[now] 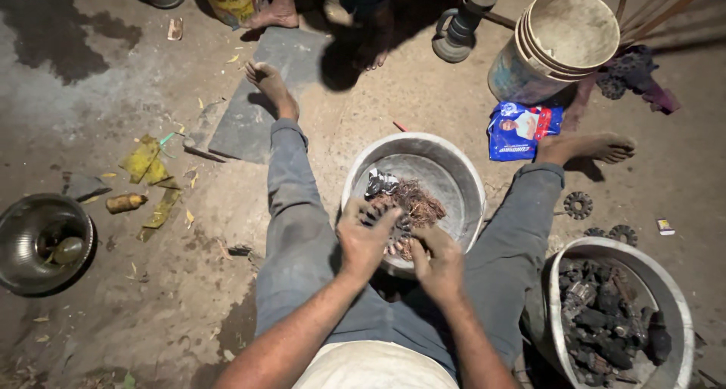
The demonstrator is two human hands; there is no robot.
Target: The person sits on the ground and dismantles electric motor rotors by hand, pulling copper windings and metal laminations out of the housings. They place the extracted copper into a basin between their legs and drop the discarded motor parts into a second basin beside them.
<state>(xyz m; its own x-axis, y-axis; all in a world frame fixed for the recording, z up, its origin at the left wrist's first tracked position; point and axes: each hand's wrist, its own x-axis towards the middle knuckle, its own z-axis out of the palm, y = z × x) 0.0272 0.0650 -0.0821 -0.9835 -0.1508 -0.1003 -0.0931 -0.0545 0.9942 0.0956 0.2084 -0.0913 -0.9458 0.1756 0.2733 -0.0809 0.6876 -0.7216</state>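
Sitting on the dirt floor point(151, 298) with legs spread, the person works over a round metal basin point(461, 177) set between the knees, near the middle of the floor. Far to the left lies a dark metal bowl point(26, 241). The left hand point(363, 238) reaches in over the basin's near rim, its grip clamped, fingers curled, on a dark toothed motor part point(393, 226) that sits at the near edge of a tangle of copper wire point(420, 200). The right hand point(439, 264) comes in just beside it, fingers pinched together low on the same part; exactly what they pinch is hidden. Both forearms angle inward, wrists bent down, knuckles up.

To do this well, I judge the left hand should keep the part steady against the basin wall while the right draws wire out in short pulls, so that the loose strands fall inside. At the right edge stands a second basin point(681, 298) of dark metal scrap.
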